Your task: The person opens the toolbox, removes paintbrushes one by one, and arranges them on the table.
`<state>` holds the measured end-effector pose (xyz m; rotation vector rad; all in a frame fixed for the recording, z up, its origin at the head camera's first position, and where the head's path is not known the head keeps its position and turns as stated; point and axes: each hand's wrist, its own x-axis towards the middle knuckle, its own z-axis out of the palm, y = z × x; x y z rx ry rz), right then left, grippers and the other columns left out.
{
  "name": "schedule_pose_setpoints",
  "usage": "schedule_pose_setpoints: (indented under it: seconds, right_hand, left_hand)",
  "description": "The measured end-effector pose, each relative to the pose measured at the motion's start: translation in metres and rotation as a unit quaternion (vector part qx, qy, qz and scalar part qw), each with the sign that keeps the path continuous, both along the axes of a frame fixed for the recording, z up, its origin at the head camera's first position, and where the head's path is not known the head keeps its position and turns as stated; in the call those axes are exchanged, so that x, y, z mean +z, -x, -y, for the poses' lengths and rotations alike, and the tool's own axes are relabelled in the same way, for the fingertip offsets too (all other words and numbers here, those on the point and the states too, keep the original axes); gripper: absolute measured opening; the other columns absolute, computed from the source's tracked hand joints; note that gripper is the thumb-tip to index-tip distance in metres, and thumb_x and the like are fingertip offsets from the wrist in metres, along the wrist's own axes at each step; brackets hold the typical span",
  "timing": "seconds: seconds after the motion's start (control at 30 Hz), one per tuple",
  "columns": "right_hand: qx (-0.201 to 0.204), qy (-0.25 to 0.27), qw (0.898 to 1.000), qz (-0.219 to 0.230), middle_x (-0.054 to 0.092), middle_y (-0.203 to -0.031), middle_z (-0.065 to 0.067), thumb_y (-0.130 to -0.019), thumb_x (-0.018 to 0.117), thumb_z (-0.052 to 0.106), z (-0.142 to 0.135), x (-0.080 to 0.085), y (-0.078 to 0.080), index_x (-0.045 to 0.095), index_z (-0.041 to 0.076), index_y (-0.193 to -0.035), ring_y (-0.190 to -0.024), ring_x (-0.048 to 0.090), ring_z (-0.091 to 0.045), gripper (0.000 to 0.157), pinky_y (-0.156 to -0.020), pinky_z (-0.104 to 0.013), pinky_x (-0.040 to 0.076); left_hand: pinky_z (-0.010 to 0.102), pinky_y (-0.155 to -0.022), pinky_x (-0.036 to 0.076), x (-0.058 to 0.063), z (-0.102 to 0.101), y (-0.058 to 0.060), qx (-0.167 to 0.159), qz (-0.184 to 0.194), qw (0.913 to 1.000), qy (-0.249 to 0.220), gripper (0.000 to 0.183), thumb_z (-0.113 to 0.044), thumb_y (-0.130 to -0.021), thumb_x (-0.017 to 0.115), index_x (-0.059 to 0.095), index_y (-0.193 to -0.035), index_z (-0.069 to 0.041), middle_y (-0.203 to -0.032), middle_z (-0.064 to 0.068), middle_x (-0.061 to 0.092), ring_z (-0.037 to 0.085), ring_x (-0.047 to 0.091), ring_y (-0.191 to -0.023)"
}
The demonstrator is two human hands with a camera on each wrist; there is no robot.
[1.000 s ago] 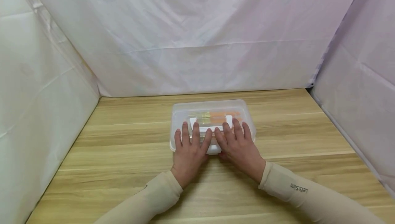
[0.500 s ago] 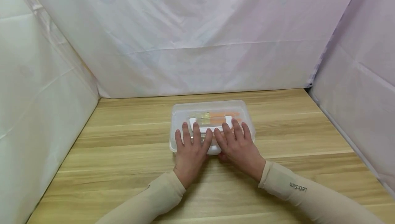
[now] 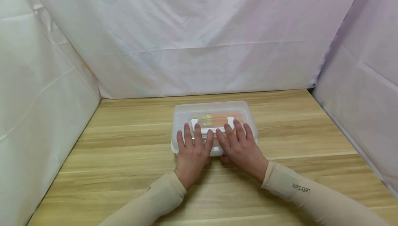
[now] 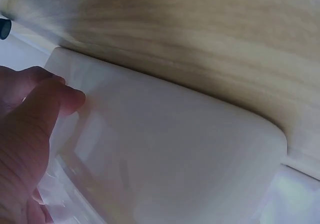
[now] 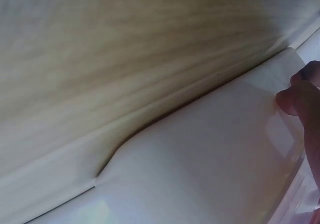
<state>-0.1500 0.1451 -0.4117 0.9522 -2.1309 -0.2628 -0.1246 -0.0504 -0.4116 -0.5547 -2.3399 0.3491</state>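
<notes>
A translucent plastic storage box [image 3: 183,110] sits on the table with its lid on. On its lid lies a white carry handle [image 3: 211,130], and a white latch [image 3: 216,151] shows at the front. Orange items [image 3: 219,115] with yellow parts are visible through the lid. My left hand [image 3: 192,157] rests with straight, spread fingers on the lid's left front; my right hand [image 3: 242,151] mirrors it on the right. In the wrist views, the left thumb [image 4: 47,107] and right thumb [image 5: 300,102] extend down against the box's front wall, near the middle.
Pale wood-grain boards make up the table [image 3: 124,177]. White cloth [image 3: 192,60] hangs behind it, with more cloth on both sides. A small dark round object [image 4: 4,29] shows at the left wrist view's edge.
</notes>
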Motion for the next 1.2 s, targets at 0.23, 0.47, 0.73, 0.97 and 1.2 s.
schedule_pose_setpoints:
  seconds: [0.23, 0.47, 0.73, 0.97, 1.2]
  right_hand:
    - [-0.002, 0.001, 1.0, 0.021, 0.05, -0.117, -0.026, -0.065, 0.061, 0.047, -0.001, 0.005, -0.003, 0.045, 0.003, -0.125, -0.112, 0.043, -0.052, 0.076, -0.085, -0.062, 0.035]
    - [-0.018, -0.012, 0.998, 0.054, 0.047, -0.122, -0.025, -0.069, 0.061, 0.053, -0.001, 0.012, -0.009, 0.041, 0.004, -0.13, -0.117, 0.04, -0.05, 0.081, -0.088, -0.061, 0.033]
    - [-0.026, -0.029, 0.996, 0.075, 0.045, -0.125, -0.025, -0.072, 0.061, 0.054, -0.002, 0.014, -0.011, 0.039, 0.004, -0.133, -0.119, 0.037, -0.05, 0.081, -0.091, -0.061, 0.032]
    - [-0.026, -0.039, 0.995, 0.085, 0.043, -0.127, -0.025, -0.074, 0.06, 0.053, -0.005, 0.013, -0.01, 0.037, 0.003, -0.134, -0.122, 0.035, -0.049, 0.081, -0.092, -0.062, 0.03]
    - [-0.035, -0.054, 0.993, 0.1, 0.041, -0.131, -0.024, -0.075, 0.06, 0.051, -0.007, 0.014, -0.012, 0.035, 0.004, -0.135, -0.124, 0.033, -0.048, 0.08, -0.094, -0.061, 0.029]
  left_hand:
    - [0.064, -0.09, 0.032, 0.005, 0.001, -0.003, -0.011, 0.021, 0.9997, -0.006, 0.083, -0.054, -0.06, 0.071, 0.044, -0.127, -0.012, -0.126, 0.028, 0.046, 0.055, 0.039, -0.116]
    - [0.063, -0.092, 0.031, 0.013, 0.002, -0.006, -0.014, 0.047, 0.9988, -0.008, 0.074, -0.035, -0.066, 0.071, 0.043, -0.131, -0.014, -0.129, 0.027, 0.043, 0.054, 0.036, -0.118]
    - [0.062, -0.092, 0.032, 0.011, 0.004, -0.005, -0.008, 0.042, 0.9991, 0.007, 0.068, -0.031, -0.071, 0.064, 0.041, -0.133, -0.015, -0.13, 0.027, 0.043, 0.053, 0.038, -0.118]
    - [0.061, -0.092, 0.032, 0.008, 0.006, -0.005, -0.014, 0.029, 0.9994, 0.016, 0.065, -0.03, -0.074, 0.06, 0.04, -0.133, -0.016, -0.13, 0.026, 0.044, 0.052, 0.038, -0.119]
    - [0.06, -0.094, 0.032, 0.005, 0.009, -0.004, -0.024, 0.025, 0.9994, 0.007, 0.075, -0.042, -0.069, 0.065, 0.037, -0.135, -0.017, -0.132, 0.025, 0.042, 0.051, 0.036, -0.121]
